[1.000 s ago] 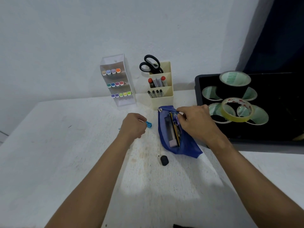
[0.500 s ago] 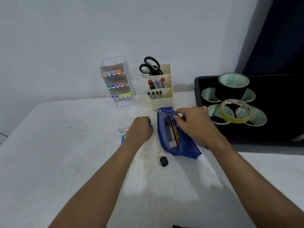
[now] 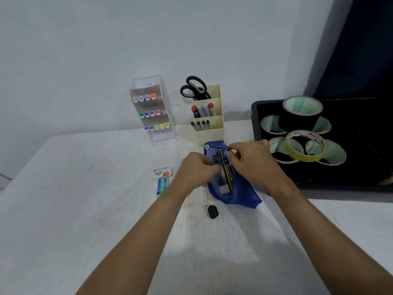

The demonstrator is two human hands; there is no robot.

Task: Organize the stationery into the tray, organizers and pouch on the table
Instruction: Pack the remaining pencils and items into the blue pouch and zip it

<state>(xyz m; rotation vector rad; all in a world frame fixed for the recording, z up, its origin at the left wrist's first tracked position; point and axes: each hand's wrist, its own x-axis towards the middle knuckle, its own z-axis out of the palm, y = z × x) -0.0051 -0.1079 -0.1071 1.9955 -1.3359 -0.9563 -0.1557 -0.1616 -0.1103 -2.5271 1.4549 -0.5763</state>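
Note:
A blue pouch (image 3: 240, 194) lies open on the white table (image 3: 85, 209), with pencils and an eraser inside. My right hand (image 3: 255, 162) pinches the pouch's right edge and holds the mouth apart. My left hand (image 3: 195, 169) is at the pouch's left edge, its fingers closed on a small blue item that is mostly hidden. Two staple boxes (image 3: 162, 172) lie just left of my left hand. A small black object (image 3: 212, 211) sits on the table below the pouch.
A clear organizer (image 3: 153, 111) with coloured markers and a cream organizer (image 3: 209, 128) with pens and black scissors (image 3: 194, 88) stand at the back by the wall. A black tray (image 3: 255, 116) with several tape rolls (image 3: 304, 147) sits on the right.
My left hand has carried the small blue item rightward to the pouch's mouth, uncovering the staple boxes. My right hand has kept its hold on the pouch.

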